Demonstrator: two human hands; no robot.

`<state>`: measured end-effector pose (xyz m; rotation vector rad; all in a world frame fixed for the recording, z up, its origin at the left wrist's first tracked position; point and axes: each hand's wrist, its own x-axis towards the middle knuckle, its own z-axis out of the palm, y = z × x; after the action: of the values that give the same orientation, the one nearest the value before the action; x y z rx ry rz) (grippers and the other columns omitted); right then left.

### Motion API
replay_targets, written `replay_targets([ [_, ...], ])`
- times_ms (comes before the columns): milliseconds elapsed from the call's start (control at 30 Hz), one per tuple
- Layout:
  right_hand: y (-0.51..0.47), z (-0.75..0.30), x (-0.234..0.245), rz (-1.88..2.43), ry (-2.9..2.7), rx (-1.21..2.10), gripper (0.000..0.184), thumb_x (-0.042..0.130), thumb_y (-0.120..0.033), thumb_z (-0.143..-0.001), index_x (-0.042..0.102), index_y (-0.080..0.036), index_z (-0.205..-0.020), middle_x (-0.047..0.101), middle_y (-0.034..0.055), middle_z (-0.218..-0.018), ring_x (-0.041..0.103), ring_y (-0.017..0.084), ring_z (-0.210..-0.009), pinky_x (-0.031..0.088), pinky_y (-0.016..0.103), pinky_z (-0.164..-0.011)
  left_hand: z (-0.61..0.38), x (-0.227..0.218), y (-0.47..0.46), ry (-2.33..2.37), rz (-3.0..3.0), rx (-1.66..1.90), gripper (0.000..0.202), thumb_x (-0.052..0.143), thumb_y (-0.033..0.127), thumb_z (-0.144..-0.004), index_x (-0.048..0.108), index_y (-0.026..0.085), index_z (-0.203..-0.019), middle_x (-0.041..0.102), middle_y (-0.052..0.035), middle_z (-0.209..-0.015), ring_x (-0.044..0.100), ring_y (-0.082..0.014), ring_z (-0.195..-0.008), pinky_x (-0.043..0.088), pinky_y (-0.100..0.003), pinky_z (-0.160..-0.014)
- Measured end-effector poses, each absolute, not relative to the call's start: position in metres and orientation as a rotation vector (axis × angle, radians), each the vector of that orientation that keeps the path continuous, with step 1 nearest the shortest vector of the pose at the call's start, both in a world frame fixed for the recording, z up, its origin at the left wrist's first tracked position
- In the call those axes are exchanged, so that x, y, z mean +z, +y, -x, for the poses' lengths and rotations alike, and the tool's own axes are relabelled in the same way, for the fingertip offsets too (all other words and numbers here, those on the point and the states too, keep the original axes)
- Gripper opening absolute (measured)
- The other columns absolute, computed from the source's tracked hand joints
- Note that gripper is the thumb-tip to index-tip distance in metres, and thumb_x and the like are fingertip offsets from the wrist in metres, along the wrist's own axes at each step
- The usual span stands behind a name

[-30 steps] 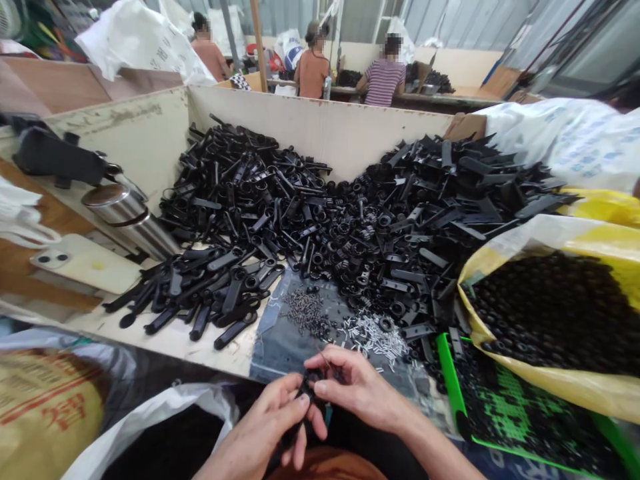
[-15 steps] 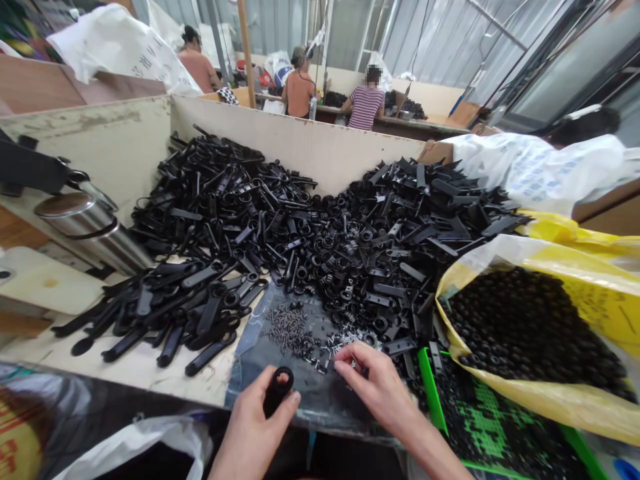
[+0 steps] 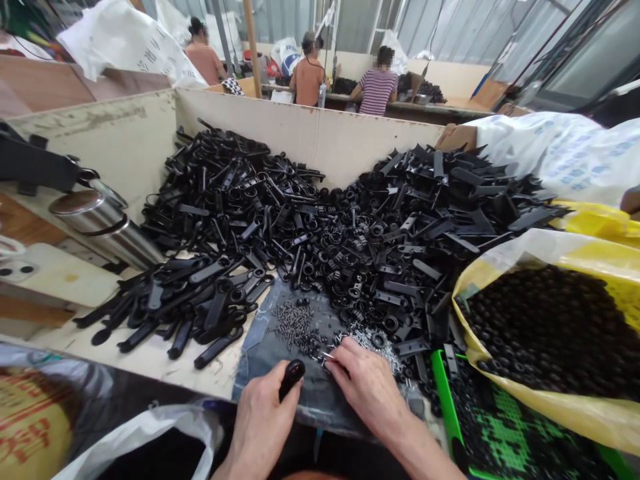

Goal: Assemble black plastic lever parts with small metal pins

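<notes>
My left hand (image 3: 263, 420) is wrapped round a black plastic handle part (image 3: 291, 377), its rounded end sticking up past my thumb. My right hand (image 3: 363, 383) rests on the dark cloth mat (image 3: 280, 363), with fingertips pinched at a small silver pin (image 3: 327, 357) at the edge of a heap of silver pins (image 3: 373, 340). A small heap of dark screws (image 3: 295, 327) lies just beyond. Behind them a big pile of black plastic parts (image 3: 340, 220) fills the workbench.
A steel flask (image 3: 107, 223) and a white phone (image 3: 45, 273) lie at the left. A yellow bag of black round parts (image 3: 555, 320) and a green crate (image 3: 450, 413) sit at the right. A white bag (image 3: 150, 440) hangs below the bench edge. Three people work at a far table.
A second ago both hands were together at a part near my lap. They have separated: the left holds the handle part upright, the right has reached to the pins and drawn slightly left.
</notes>
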<state>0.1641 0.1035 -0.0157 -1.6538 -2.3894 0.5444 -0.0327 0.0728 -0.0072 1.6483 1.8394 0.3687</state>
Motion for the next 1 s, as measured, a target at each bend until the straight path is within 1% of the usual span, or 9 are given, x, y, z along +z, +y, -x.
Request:
replay_targets([
  [200,0.091,-0.158,-0.027,1.599,-2.389,0.353,0.031,0.043,-0.027,-0.104,0.062,-0.023,-0.080,0.065,0.0038,-0.079,0.065,0.018,-0.064,0.036,0.029,-0.055,0.060,-0.006,0.080,2.025,-1.610,0.386,0.018,0.049,0.033,-0.093,0.065,0.026,-0.087,0.075,-0.0018,-0.073,0.072,-0.0246,-0.074,0.043,-0.028,-0.066],
  [367,0.090,-0.165,-0.020,1.492,-2.230,0.559,0.026,0.042,-0.028,-0.106,0.064,-0.023,-0.091,0.067,0.0045,-0.087,0.068,0.019,-0.073,0.045,0.027,-0.064,0.051,-0.002,0.076,1.938,-1.695,0.371,0.019,0.052,0.031,-0.094,0.065,0.027,-0.082,0.075,0.0005,-0.068,0.072,-0.0217,-0.068,0.042,-0.026,-0.062],
  [467,0.086,-0.170,-0.020,1.408,-2.229,0.564,0.027,0.042,-0.030,-0.107,0.064,-0.023,-0.092,0.066,0.0039,-0.085,0.068,0.017,-0.070,0.047,0.026,-0.063,0.032,-0.003,0.071,1.856,-1.862,0.326,0.017,0.058,0.031,-0.094,0.067,0.027,-0.080,0.077,-0.0002,-0.070,0.074,-0.0237,-0.070,0.040,-0.028,-0.061],
  [533,0.079,-0.170,-0.024,1.367,-2.254,0.476,0.033,0.038,-0.031,-0.108,0.064,-0.023,-0.090,0.065,0.0035,-0.081,0.066,0.017,-0.065,0.045,0.026,-0.058,0.022,-0.008,0.068,1.825,-1.992,0.345,0.009,0.064,0.023,-0.090,0.069,0.027,-0.084,0.079,-0.0005,-0.078,0.075,-0.0257,-0.076,0.041,-0.031,-0.067],
  [567,0.075,-0.170,-0.027,1.356,-2.265,0.427,0.037,0.035,-0.032,-0.109,0.064,-0.022,-0.089,0.064,0.0034,-0.080,0.066,0.016,-0.063,0.045,0.025,-0.056,0.019,-0.011,0.067,1.813,-2.046,0.364,0.011,0.064,0.017,-0.089,0.070,0.026,-0.087,0.079,-0.0002,-0.082,0.075,-0.0260,-0.079,0.042,-0.032,-0.071],
  [667,0.065,-0.166,-0.033,1.353,-2.291,0.329,0.043,0.028,-0.032,-0.110,0.063,-0.022,-0.086,0.064,0.0031,-0.077,0.064,0.015,-0.059,0.042,0.024,-0.054,0.019,-0.023,0.065,1.752,-2.190,0.429,0.026,0.060,0.002,-0.085,0.070,0.024,-0.093,0.078,0.0008,-0.083,0.073,-0.0250,-0.080,0.041,-0.036,-0.077],
  [767,0.060,-0.164,-0.036,1.359,-2.301,0.357,0.039,0.030,-0.030,-0.110,0.065,-0.023,-0.092,0.065,0.0029,-0.080,0.064,0.014,-0.059,0.042,0.023,-0.054,0.028,-0.031,0.063,1.651,-2.343,0.523,0.035,0.056,-0.003,-0.082,0.069,0.022,-0.102,0.076,0.0008,-0.081,0.070,-0.0252,-0.077,0.041,-0.038,-0.074],
  [900,0.060,-0.164,-0.034,1.380,-2.256,0.512,0.034,0.034,-0.028,-0.109,0.067,-0.024,-0.100,0.065,0.0034,-0.085,0.066,0.015,-0.065,0.045,0.024,-0.059,0.037,-0.032,0.063,1.578,-2.344,0.595,0.034,0.050,-0.001,-0.086,0.070,0.022,-0.103,0.075,-0.0011,-0.083,0.069,-0.0253,-0.077,0.040,-0.037,-0.073],
  [1000,0.064,-0.165,-0.027,1.360,-2.114,0.683,0.027,0.042,-0.027,-0.106,0.067,-0.023,-0.096,0.064,0.0027,-0.084,0.065,0.016,-0.071,0.047,0.024,-0.064,0.039,-0.025,0.065,1.584,-2.025,0.663,0.021,0.052,0.014,-0.094,0.071,0.023,-0.099,0.078,-0.0030,-0.091,0.070,-0.0246,-0.083,0.043,-0.035,-0.076],
])
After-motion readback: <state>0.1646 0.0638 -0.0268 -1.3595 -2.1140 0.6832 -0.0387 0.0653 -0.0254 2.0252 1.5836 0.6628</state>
